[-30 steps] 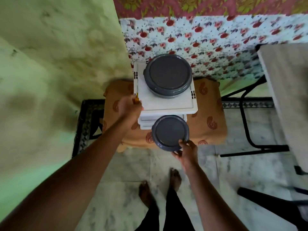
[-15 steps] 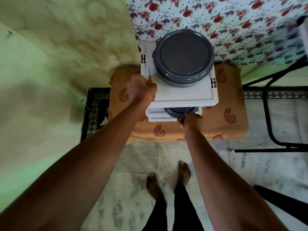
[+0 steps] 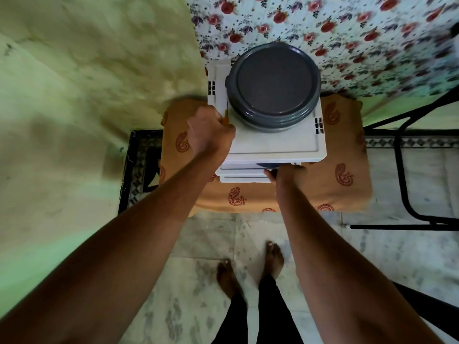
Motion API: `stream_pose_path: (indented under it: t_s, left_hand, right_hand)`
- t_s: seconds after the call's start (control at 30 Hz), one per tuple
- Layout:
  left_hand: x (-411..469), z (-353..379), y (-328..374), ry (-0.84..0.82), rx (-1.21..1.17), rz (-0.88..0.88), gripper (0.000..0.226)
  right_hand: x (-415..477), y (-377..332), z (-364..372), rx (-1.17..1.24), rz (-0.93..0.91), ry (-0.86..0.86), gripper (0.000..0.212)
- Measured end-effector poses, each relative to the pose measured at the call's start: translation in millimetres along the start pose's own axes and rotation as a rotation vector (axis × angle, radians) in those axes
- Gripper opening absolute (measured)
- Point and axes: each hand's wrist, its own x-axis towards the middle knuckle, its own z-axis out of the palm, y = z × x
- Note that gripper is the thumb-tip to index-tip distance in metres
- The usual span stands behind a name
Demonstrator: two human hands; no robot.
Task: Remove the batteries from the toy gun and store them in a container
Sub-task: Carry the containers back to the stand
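A white plastic drawer unit (image 3: 273, 145) stands on a stool covered with orange cloth (image 3: 335, 175). My right hand (image 3: 289, 173) reaches into the unit's front and holds a small grey lidded container (image 3: 267, 165). Only a sliver of that container shows under the unit's top. At the unit's left edge, my left hand (image 3: 210, 131) grips an orange-handled screwdriver (image 3: 226, 115) with its shaft pointing away from me. A large grey lidded container (image 3: 273, 86) sits on top of the unit. No toy gun or batteries are in view.
A green wall (image 3: 87, 95) runs along the left. Floral cloth (image 3: 347, 33) hangs behind the unit. A black metal frame (image 3: 402, 170) stands to the right on the marble floor (image 3: 198, 244). My bare feet (image 3: 248, 266) are just in front of the stool.
My right hand has moved the small grey container from in front of the unit into it, until it is almost hidden. My head has come closer; the left hand stays at the unit's left edge.
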Motion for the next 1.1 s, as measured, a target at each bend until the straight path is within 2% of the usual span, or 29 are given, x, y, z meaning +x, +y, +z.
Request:
stream_pose_path:
  t_s: [0.07,0.13,0.2,0.23,0.3,0.4,0.6,0.9,1.03,1.1]
  left_hand:
    - [2,1,-1,0.022,0.038,0.063,0.008]
    - [3,1,0,0.045,0.046,0.099,0.006]
    - [4,2,0,0.058,0.027,0.106,0.009]
    - [5,3,2,0.065,0.013,0.104,0.012]
    - [8,7,1,0.067,0.009,0.094,0.014]
    - [8,9,3,0.063,0.050,0.102,0.019]
    - [3,8,2,0.075,0.075,0.118,0.027]
    - [-10,4,4,0.068,-0.017,0.076,0.027]
    - [-10,6,-1,0.049,-0.028,0.066,0.028]
    - [-12,6,-2,0.044,-0.021,0.075,0.025]
  right_hand:
    - [-10,-3,-4,0.012,0.021,-0.088,0.052]
    - [-23,-5,-11,0.034,-0.019,-0.039,0.051]
    - [-41,-2,-19,0.023,-0.126,0.076,0.015]
    - [-42,2,-24,-0.009,-0.167,0.106,0.010]
    - [-43,14,-37,-0.070,-0.196,0.100,0.021]
    - [-41,21,-47,-0.094,-0.187,0.058,0.025]
    - [-37,30,-53,-0.152,-0.183,0.029,0.018]
    - [-45,18,-45,-0.221,-0.192,-0.056,0.021]
    - [-48,14,-45,-0.237,-0.204,-0.093,0.005]
    - [-52,12,-47,-0.244,-0.231,-0.107,0.008]
